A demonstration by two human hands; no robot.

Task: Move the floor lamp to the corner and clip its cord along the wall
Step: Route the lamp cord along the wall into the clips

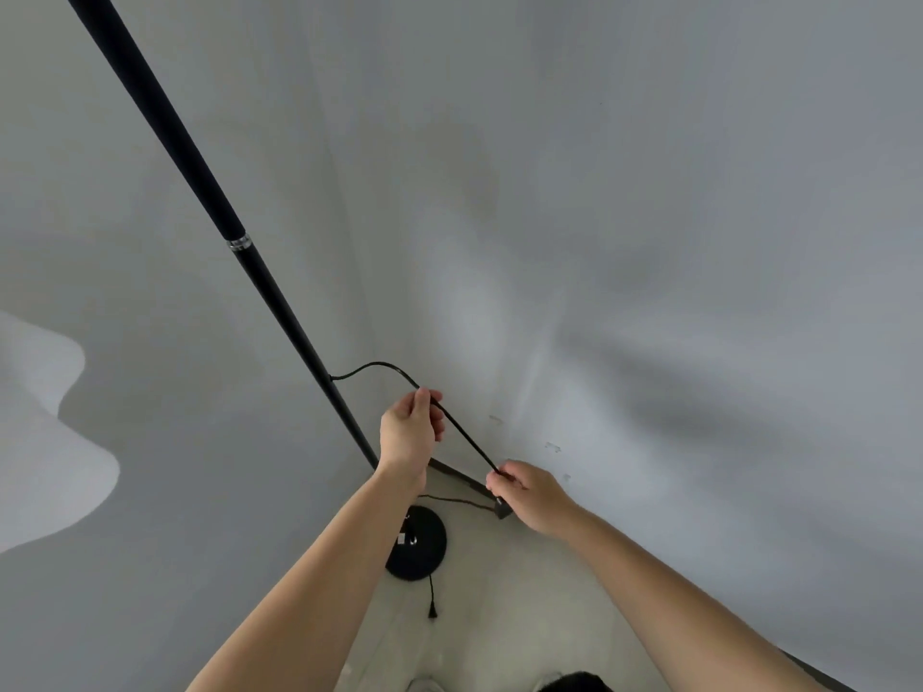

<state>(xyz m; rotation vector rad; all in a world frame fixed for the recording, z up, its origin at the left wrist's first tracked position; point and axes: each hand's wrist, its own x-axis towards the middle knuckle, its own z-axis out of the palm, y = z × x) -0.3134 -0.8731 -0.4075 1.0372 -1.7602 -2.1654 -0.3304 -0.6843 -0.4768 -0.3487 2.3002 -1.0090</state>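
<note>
The black floor lamp pole stands in the corner of two grey walls, on a round black base on the pale floor. A thin black cord leaves the pole low down, arcs right and runs taut between my hands. My left hand pinches the cord's upper part. My right hand grips it lower, close to the right wall near the dark skirting. More cord trails along the floor to a plug lying in front of the base.
The corner seam runs up between the two walls. A dark skirting board lines the foot of the right wall. Small pale marks dot that wall near my right hand. A shoe tip shows at the bottom.
</note>
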